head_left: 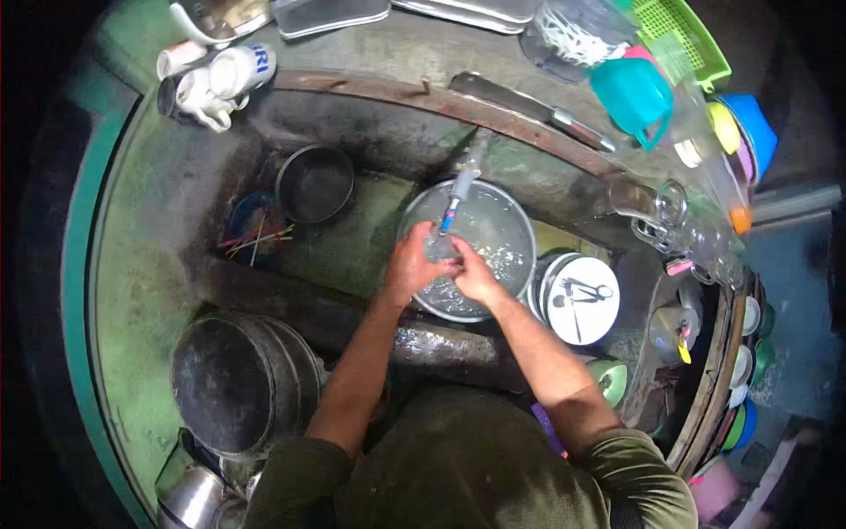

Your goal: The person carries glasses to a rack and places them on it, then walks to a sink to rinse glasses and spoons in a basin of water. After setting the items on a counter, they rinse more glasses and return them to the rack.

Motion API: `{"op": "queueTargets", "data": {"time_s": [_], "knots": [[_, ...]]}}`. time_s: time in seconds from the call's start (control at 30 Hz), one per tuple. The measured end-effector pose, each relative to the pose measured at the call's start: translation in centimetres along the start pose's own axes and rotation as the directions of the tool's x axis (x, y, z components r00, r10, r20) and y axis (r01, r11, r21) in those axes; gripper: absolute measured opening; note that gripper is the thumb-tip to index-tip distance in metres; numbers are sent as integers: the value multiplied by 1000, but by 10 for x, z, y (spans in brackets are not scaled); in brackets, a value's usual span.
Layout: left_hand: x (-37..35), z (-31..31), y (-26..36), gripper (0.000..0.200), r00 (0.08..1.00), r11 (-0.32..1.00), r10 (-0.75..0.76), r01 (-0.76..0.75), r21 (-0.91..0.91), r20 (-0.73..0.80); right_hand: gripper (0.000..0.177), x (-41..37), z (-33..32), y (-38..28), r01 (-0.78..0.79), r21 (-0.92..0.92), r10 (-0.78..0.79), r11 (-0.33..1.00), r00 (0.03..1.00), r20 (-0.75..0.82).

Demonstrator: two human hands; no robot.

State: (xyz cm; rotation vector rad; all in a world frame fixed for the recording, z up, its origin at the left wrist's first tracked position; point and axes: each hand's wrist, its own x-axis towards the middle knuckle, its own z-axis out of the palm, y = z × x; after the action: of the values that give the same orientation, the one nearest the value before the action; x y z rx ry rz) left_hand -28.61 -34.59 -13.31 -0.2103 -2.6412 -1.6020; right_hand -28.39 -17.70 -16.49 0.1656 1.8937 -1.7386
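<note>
1. Head view: a small clear item sits over the middle of the steel basin, right under the tap. It is too blurred by water to name.
2. The left hand is curled round this item from the basin's left side. The right hand meets it from the basin's right, fingers bent against it; whether it grips or only rubs cannot be told.
3. The basin holds water with white flecks on it, and the tap's blue nozzle hangs just above the hands. By my reading, the item is mid-rinse and not yet set down.
4. Just right of the basin stand white plates with a dark figure print, stacked on edge. Further right of the basin are glass mugs. Whether these are already washed cannot be told.
5. Left of the basin lies a dark round pan; well below and left of the basin is a large blackened pot with steel vessels beneath it. These look unwashed, so I judge that much remains.
6. Behind the basin, on the ledge, lie a knife and a teal jug.
</note>
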Motion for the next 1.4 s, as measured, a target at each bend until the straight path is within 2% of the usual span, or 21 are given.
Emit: {"op": "queueTargets", "data": {"time_s": [0.03,0.13,0.2,0.27,0.33,0.4,0.43,0.47,0.5,0.57,0.63,0.67,0.73,0.8,0.93,0.97,1.07,1.13,1.27,1.3,1.4], "knots": [[4,2,-2,68,1000,1000,-4,4,5,-27,60,-16,7,-24,149,-195,-151,969,989,5],[11,-3,19,58,993,993,113,-115,35,45,63,-32,-9,-19,114,-342,-135,933,990,-36],[13,3,-2,57,986,980,147,-155,121,77,63,-50,-22,-11,48,-297,-65,954,997,-46],[11,10,-8,54,991,999,54,-53,9,-121,59,-64,-38,16,146,-384,-196,912,976,-92],[7,18,10,50,992,993,98,-102,-54,-74,55,-94,-56,13,-51,-366,6,929,992,-123],[-5,28,2,46,992,985,128,-129,-115,-19,59,-115,-75,31,-49,-422,-17,905,988,-153],[-4,36,-24,40,990,924,-98,52,-380,-102,57,-127,-84,34,-46,-384,-26,922,983,-182],[-2,43,-41,35,935,757,-335,192,-624,-118,57,-139,-93,37,-38,-374,-41,927,979,-200],[-6,51,-42,35,940,764,-320,180,-619,-121,54,-151,-102,39,-52,-379,-40,924,972,-231],[-23,47,-39,33,871,199,-313,449,-871,378,51,-172,-119,54,-57,-381,-54,923,960,-275],[-46,53,-26,36,671,-335,-276,604,-723,688,48,-183,-130,56,-86,-272,-3,959,951,-310],[-55,58,7,38,666,-311,-375,565,-764,645,48,-182,-144,90,4,-333,-106,943,952,-287],[-58,43,68,40,664,-266,-482,510,-818,572,47,-205,-153,73,-76,-381,-49,921,951,-306],[-52,24,112,42,760,-270,-240,545,-794,604,46,-205,-167,108,-29,-355,-71,934,961,-267],[15,-49,198,44,924,-304,-76,336,-891,375,43,-220,-168,115,-9,-359,-84,933,966,-243],[36,-64,209,45,951,-269,-136,234,-934,278,43,-218,-167,117,-4,-358,-87,934,968,-237],[101,-98,207,43,965,-217,-233,73,-973,124,40,-216,-162,124,-126,-334,39,934,966,-255],[139,-113,162,42,976,-211,-136,140,-967,171,39,-215,-157,135,59,-382,-161,922,957,-241],[149,-103,131,48,954,-308,-216,135,-942,207,41,-211,-141,108,-82,-154,53,985,981,-188],[148,-97,127,49,947,-324,-184,195,-926,264,41,-200,-140,128,11,-219,-51,976,983,-178],[146,-82,109,60,926,-308,-71,333,-891,371,42,-178,-120,84,-146,-278,103,950,981,-163]]}}
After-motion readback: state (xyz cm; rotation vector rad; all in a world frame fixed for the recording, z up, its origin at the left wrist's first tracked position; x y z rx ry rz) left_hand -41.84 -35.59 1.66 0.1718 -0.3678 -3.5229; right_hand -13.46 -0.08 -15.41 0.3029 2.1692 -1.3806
